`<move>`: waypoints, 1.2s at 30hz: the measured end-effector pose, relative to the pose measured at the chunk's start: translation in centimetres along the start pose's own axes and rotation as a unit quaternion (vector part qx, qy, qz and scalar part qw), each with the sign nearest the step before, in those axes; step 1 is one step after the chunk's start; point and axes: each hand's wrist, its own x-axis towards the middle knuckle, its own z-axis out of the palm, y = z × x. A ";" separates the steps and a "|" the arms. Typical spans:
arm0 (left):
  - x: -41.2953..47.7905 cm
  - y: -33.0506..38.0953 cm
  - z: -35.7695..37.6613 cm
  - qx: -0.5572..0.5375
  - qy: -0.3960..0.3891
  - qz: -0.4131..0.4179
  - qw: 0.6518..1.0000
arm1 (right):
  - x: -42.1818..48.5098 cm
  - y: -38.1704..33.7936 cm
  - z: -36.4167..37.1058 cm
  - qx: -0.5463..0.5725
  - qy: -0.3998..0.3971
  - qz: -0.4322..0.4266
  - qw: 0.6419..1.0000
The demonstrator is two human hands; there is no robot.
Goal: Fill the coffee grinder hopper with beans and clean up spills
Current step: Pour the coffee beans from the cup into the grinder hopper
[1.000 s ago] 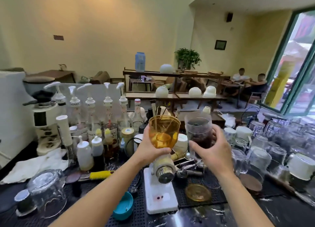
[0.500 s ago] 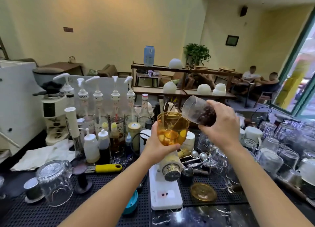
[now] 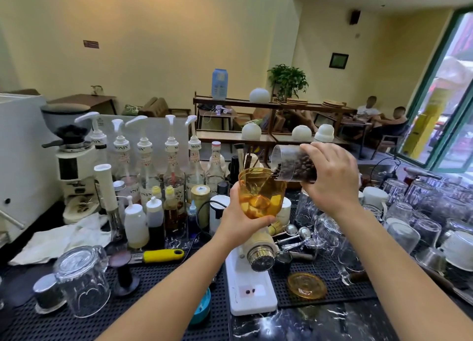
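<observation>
An amber see-through hopper (image 3: pixel 261 187) tops a white coffee grinder (image 3: pixel 252 284) at the counter's middle. My left hand (image 3: pixel 239 219) grips the hopper's lower left side. My right hand (image 3: pixel 332 179) holds a clear cup of dark beans (image 3: pixel 289 166) tipped on its side, mouth at the hopper's right rim, beans at the lip. Two stray beans (image 3: pixel 250 291) lie on the grinder's white base. The amber hopper lid (image 3: pixel 306 285) rests flat on the black mat to the right.
Syrup pump bottles (image 3: pixel 146 161) and squeeze bottles crowd the back left, beside a larger white grinder (image 3: pixel 73 166) and a crumpled white cloth (image 3: pixel 64 235). Upturned glasses (image 3: pixel 409 228) fill the right side. A glass mug (image 3: pixel 83 281), tamper (image 3: pixel 124 274) and yellow-handled tool (image 3: pixel 162 255) lie front left.
My right hand raised the cup from upright beside the hopper and tipped it sideways until its mouth reached the hopper rim. My left hand kept its hold on the hopper.
</observation>
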 end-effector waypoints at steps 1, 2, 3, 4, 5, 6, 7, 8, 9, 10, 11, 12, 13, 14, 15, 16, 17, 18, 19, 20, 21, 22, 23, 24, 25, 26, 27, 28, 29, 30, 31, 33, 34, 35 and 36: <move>0.0 0.0 0.0 -0.001 -0.001 -0.001 1.000 | 0.1 -0.1 -0.1 -0.006 0.000 -0.004 1.000; -0.1 -0.1 -0.1 -0.003 -0.002 -0.001 1.000 | 0.1 -0.1 -0.1 -0.009 -0.001 -0.007 1.000; -0.1 0.0 -0.1 -0.003 -0.003 0.000 1.000 | 0.2 -0.2 -0.2 -0.012 -0.002 -0.009 1.000; -0.1 0.0 -0.1 -0.003 -0.004 0.000 1.000 | 0.2 -0.2 -0.3 -0.016 -0.004 -0.011 1.000; -0.1 0.1 -0.1 -0.003 -0.004 0.000 1.000 | 0.3 -0.2 -0.4 -0.019 -0.005 -0.011 1.000; -0.1 0.2 -0.1 -0.002 -0.004 -0.001 1.000 | 0.3 -0.2 -0.5 -0.022 -0.007 -0.011 1.000; -0.1 0.2 -0.1 -0.002 -0.004 -0.001 1.000 | 0.3 -0.1 -0.5 -0.024 -0.008 -0.012 1.000; -0.1 0.3 0.0 -0.002 -0.005 -0.001 1.000 | 0.4 0.0 -0.6 -0.026 -0.009 -0.012 1.000; -0.1 0.3 0.0 -0.001 -0.005 -0.002 1.000 | 0.4 0.0 -0.6 -0.028 -0.009 -0.013 0.999; -0.2 0.4 0.0 0.000 -0.005 -0.003 1.000 | 0.4 0.1 -0.6 -0.029 -0.010 -0.014 0.999; -0.2 0.4 0.0 0.000 -0.003 -0.004 1.000 | 0.4 0.1 -0.6 -0.030 -0.011 -0.015 0.999; -0.2 0.4 0.0 0.001 -0.001 -0.005 1.000 | 0.4 0.1 -0.5 -0.029 -0.012 -0.016 0.999; -0.2 0.4 -0.1 0.002 0.000 -0.005 1.000 | 0.3 0.1 -0.5 -0.029 -0.012 -0.015 0.999; -0.2 0.3 -0.1 0.004 0.001 -0.005 1.000 | 0.3 0.1 -0.5 -0.029 -0.012 -0.014 0.999; -0.2 0.3 -0.1 0.004 0.000 -0.006 1.000 | 0.3 0.1 -0.5 -0.032 -0.012 -0.015 0.999; -0.1 0.3 -0.2 0.003 0.000 -0.006 1.000 | 0.3 0.1 -0.5 -0.035 -0.011 -0.016 0.999; -0.1 0.4 -0.2 0.002 -0.001 -0.005 1.000 | 0.4 0.2 -0.5 -0.038 -0.010 -0.019 0.999; -0.1 0.4 -0.2 0.001 -0.001 -0.003 1.000 | 0.4 0.3 -0.5 -0.040 -0.010 -0.022 0.999; -0.2 0.4 -0.2 0.000 0.000 -0.002 1.000 | 0.4 0.3 -0.6 -0.042 -0.009 -0.025 0.999; -0.2 0.5 -0.2 0.000 0.001 -0.002 1.000 | 0.4 0.3 -0.6 -0.042 -0.008 -0.027 0.999; -0.2 0.5 -0.2 0.000 0.003 -0.001 1.000 | 0.4 0.3 -0.7 -0.042 -0.009 -0.028 0.999; -0.2 0.5 -0.2 0.001 0.003 -0.002 1.000 | 0.4 0.2 -0.7 -0.042 -0.011 -0.028 0.999; -0.2 0.5 -0.2 0.001 0.003 -0.001 1.000 | 0.4 0.2 -0.7 -0.042 -0.013 -0.029 0.999; -0.2 0.6 -0.2 0.001 0.001 -0.001 1.000 | 0.5 0.2 -0.8 -0.042 -0.015 -0.030 0.999; -0.2 0.6 -0.1 0.001 0.000 0.000 1.000 | 0.5 0.3 -0.8 -0.042 -0.016 -0.031 0.999; -0.2 0.7 -0.1 0.000 0.000 0.000 1.000 | 0.6 0.3 -0.8 -0.042 -0.017 -0.032 0.998; -0.2 0.7 -0.1 -0.002 0.000 0.000 1.000 | 0.6 0.2 -0.8 -0.042 -0.018 -0.033 0.998; -0.3 0.7 -0.1 -0.004 0.000 -0.001 1.000 | 0.6 0.2 -0.8 -0.043 -0.019 -0.034 0.998; -0.3 0.7 -0.1 -0.005 0.001 -0.001 1.000 | 0.6 0.2 -0.8 -0.043 -0.019 -0.035 0.998; -0.3 0.8 -0.1 -0.006 0.001 -0.001 1.000 | 0.6 0.2 -0.8 -0.044 -0.018 -0.036 0.998; -0.3 0.8 -0.1 -0.006 0.001 -0.001 1.000 | 0.6 0.2 -0.8 -0.044 -0.018 -0.037 0.998; -0.4 0.8 -0.2 -0.008 0.002 0.002 1.000 | 0.6 0.2 -0.8 -0.043 -0.016 -0.039 0.998; -0.4 0.9 -0.2 -0.008 0.002 0.003 1.000 | 0.7 0.2 -0.7 -0.042 -0.015 -0.040 0.998; -0.4 0.9 -0.2 -0.008 0.002 0.004 1.000 | 0.7 0.2 -0.7 -0.042 -0.013 -0.040 0.998; -0.3 0.9 -0.2 -0.009 0.002 0.005 1.000 | 0.7 0.2 -0.7 -0.040 -0.011 -0.040 0.998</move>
